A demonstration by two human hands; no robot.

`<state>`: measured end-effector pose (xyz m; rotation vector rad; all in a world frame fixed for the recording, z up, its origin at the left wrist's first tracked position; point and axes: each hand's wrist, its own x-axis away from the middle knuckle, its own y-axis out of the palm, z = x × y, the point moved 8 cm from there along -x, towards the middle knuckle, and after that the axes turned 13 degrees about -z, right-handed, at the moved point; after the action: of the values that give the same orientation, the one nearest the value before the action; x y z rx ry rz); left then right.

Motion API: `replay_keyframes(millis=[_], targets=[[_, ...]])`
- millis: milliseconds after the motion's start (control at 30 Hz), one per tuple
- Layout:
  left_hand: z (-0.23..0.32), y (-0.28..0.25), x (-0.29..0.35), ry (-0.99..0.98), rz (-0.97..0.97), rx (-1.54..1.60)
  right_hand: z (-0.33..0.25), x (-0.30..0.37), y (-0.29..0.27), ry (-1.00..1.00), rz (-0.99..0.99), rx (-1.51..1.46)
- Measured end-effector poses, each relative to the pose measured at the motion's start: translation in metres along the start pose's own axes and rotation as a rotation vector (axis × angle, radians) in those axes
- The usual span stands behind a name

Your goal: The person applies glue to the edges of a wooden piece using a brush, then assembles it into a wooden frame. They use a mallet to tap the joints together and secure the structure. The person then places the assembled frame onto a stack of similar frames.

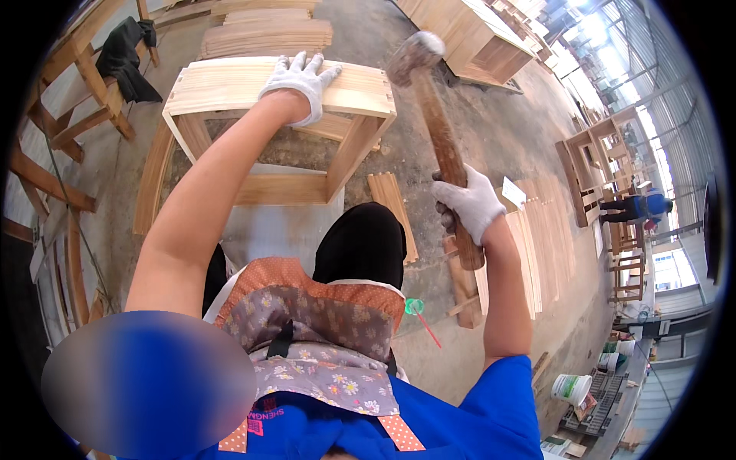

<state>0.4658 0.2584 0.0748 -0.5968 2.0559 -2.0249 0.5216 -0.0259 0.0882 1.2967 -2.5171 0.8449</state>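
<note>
My left hand (295, 83), in a pale work glove, lies flat with fingers spread on the top board of a wooden drawer frame (211, 84). The frame is an open box of light wood, stood on its side, with jointed corners. My right hand (469, 201), gloved too, is wrapped round the handle of a hammer (437, 123). Its heavy head is raised, to the right of the frame's right corner and apart from it. The hammer head looks slightly blurred.
Stacked boards (264, 34) lie beyond the frame, and more wooden slats (540, 238) lie on the floor at right. A wooden cabinet (479, 34) stands at the far right. A small green bottle (414, 307) with a red tube is near my knee. Another person (652, 205) is far right.
</note>
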Motion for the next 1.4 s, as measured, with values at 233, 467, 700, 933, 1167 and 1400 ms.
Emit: replay_keyframes(millis=[233,467,700,933,1167,1400], targets=[[-0.001,0.004,-0.002,0.002,-0.008,-0.034,0.003,0.023,0.007,0.041,-0.04,-0.023],[0.001,0.002,0.0,0.0,0.017,-0.017,0.016,0.038,0.005,0.025,-0.031,0.122],[0.005,0.0,0.0,0.002,0.006,-0.008,0.022,0.04,0.005,0.024,0.041,0.103],[0.0,0.004,-0.003,-0.002,0.011,-0.017,-0.002,0.045,0.0,-0.071,0.098,-0.051],[0.0,0.004,-0.003,-0.011,0.003,-0.047,-0.001,0.03,-0.001,0.042,-0.033,-0.002],[0.004,0.002,-0.003,-0.006,-0.01,-0.057,0.016,-0.009,-0.003,0.041,0.008,0.179]])
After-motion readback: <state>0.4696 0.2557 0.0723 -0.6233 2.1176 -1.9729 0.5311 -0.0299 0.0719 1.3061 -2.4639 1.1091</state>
